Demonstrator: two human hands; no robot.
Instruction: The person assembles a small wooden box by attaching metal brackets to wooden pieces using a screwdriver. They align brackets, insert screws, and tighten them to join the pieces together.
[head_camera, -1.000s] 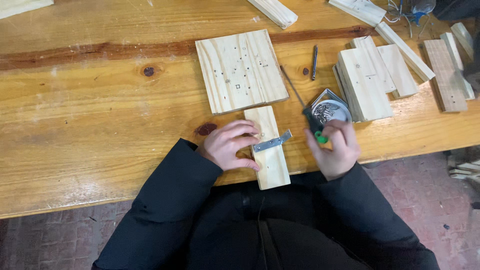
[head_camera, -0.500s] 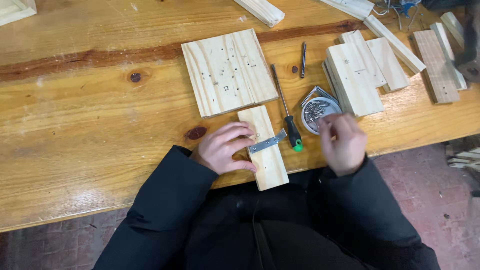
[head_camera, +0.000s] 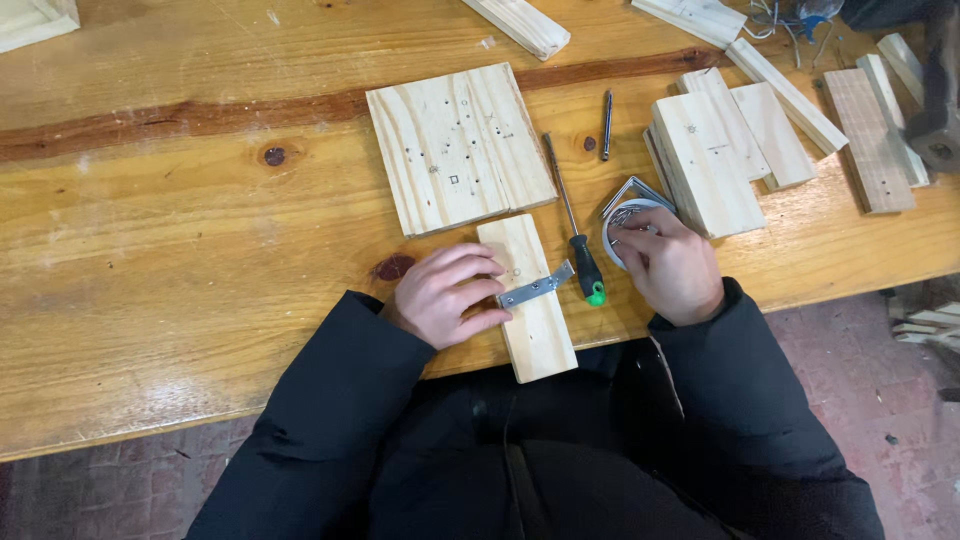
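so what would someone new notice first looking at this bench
Probably the two hands at the near edge of the wooden workbench: the left hand presses on a narrow pine block with a small metal plate lying across it. The right hand reaches into a round tin, beside a screwdriver lying loose. Behind them sits a square board dotted with holes.

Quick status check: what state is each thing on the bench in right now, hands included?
Left hand: flat on the small board, fingers at the bracket.
Right hand: fingers in the round tin.
Small board: lying flat, overhanging the bench edge.
Bracket: lying across the small board, tilted.
Screwdriver: lying loose, unheld.
Tin: open.
Large board: flat, dotted with holes.
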